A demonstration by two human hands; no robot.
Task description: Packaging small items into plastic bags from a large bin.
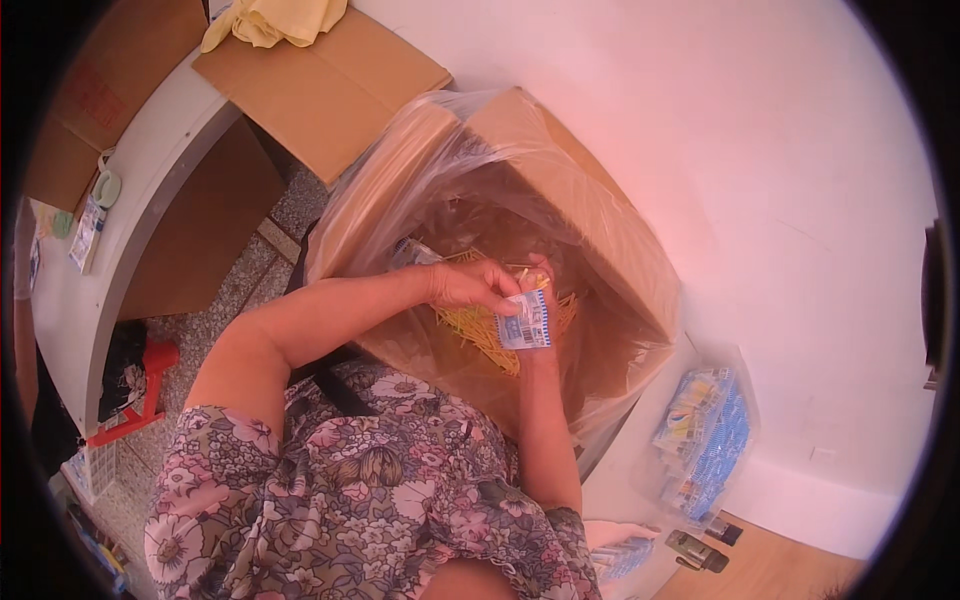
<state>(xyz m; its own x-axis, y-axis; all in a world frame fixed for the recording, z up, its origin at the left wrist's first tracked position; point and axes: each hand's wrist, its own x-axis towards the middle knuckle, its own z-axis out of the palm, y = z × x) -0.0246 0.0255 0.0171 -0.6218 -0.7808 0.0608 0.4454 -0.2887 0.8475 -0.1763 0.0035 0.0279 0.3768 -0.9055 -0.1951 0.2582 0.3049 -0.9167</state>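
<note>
Inside a carton lined with clear plastic (590, 215) lie several thin yellow sticks (470, 335). Over them, my left hand (468, 284) pinches the edge of a small blue-and-white printed packet (524, 322) between thumb and fingers. My right hand (541, 272) is just beyond the packet, its fingers curled. Pale yellow stick ends show between those fingers. The packet hides much of the right palm and wrist, and whether that hand also touches the packet cannot be told.
A clear bag of blue-striped packets (705, 440) stands right of the carton. Dark small bottles (697, 552) lie near it. At left is a white curved table (150, 160); a cardboard flap (330, 85) bears a yellow cloth (270, 20). A red frame (150, 385) stands below.
</note>
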